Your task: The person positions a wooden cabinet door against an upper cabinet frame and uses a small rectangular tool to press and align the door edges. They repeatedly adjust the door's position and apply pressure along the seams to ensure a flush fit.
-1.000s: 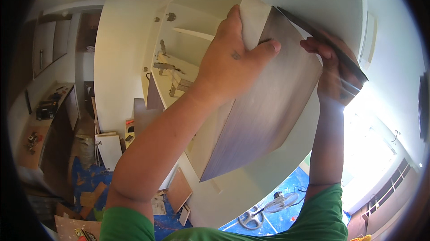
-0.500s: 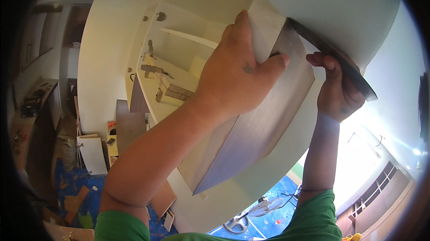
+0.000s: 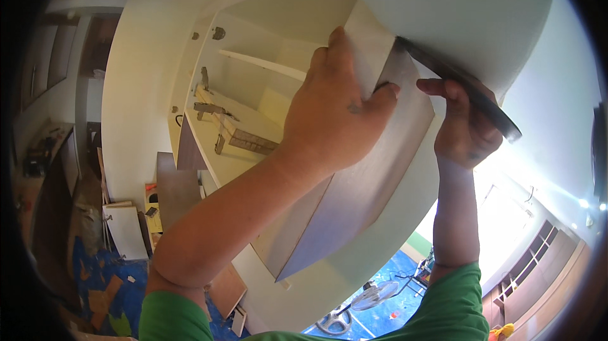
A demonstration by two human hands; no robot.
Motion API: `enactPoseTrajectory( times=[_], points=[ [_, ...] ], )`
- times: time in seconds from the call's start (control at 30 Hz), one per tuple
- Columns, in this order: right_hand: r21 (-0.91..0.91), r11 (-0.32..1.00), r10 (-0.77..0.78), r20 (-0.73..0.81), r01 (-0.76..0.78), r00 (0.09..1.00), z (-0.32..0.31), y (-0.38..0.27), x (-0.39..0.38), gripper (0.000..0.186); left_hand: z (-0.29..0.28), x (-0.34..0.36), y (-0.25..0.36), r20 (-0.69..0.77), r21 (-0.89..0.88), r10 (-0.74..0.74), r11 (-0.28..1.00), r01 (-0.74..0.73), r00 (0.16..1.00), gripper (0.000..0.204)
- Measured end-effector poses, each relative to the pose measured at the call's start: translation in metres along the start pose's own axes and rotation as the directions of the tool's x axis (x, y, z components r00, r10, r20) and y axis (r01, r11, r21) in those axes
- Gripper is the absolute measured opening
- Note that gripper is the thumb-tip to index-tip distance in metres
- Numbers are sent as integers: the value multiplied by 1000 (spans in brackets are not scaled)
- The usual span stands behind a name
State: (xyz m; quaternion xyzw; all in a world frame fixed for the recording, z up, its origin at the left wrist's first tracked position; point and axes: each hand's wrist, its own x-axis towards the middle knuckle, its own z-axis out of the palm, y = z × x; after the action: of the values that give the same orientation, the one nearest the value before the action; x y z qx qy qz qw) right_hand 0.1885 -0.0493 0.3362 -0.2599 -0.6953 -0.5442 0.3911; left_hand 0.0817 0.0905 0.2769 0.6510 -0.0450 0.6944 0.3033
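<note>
My left hand point(image 3: 332, 119) grips the pale edge of a panel point(image 3: 354, 214) with a greyish-brown face at the upper cabinet's right side, fingers wrapped over it. My right hand point(image 3: 465, 122) holds a long, thin dark strip point(image 3: 455, 76) from below, fingers curled round it; the strip slants up to the panel's top corner, beside the pale overhead surface point(image 3: 449, 12). Left of my left hand is the open cabinet's shelf point(image 3: 259, 62), with metal hinges point(image 3: 206, 108) and a short board point(image 3: 250, 141) with a rough edge on its lower level. My left fingertips are partly out of sight.
Leaning boards point(image 3: 126, 230) stand at lower left near a counter point(image 3: 60, 135) with tools. Blue floor covering point(image 3: 92, 265) carries scraps. A pedestal fan point(image 3: 373, 293) stands below right, near a bright window point(image 3: 506, 208) and slatted wooden units point(image 3: 525, 268).
The view has shifted. My right hand and the dark strip's near end have moved lower against the panel, the strip still slanting to the corner. My left hand keeps its grip.
</note>
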Motion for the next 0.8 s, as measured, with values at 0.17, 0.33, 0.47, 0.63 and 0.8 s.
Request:
enactPoseTrajectory(
  times=[0.17, 0.33, 0.47, 0.63, 0.8],
  points=[
    [93, 992, 85, 49, -90, 995, -6, -1, 2, 12, -2, 2, 2, 51, -32, -43, 998, 45, 998, 76],
    [121, 977, 168, 54, -174, 984, -21, -8, -2, 17, 0, 6, -9, 78, -113, -9, 993, 18, 997, 89],
    [112, 980, 156, 68, -163, 985, -25, 1, -8, 19, 0, 5, -6, 87, -102, -33, 994, 42, 996, 85],
    [109, 980, 162, 41, -166, 986, -10, 8, -14, 22, 2, 5, -8, 77, -147, 14, 989, -3, 997, 74],
    [39, 988, 149, 27, -150, 989, -11, 5, -12, 21, 2, 5, -10, 81, -149, -5, 989, 17, 997, 74]
  ],
)
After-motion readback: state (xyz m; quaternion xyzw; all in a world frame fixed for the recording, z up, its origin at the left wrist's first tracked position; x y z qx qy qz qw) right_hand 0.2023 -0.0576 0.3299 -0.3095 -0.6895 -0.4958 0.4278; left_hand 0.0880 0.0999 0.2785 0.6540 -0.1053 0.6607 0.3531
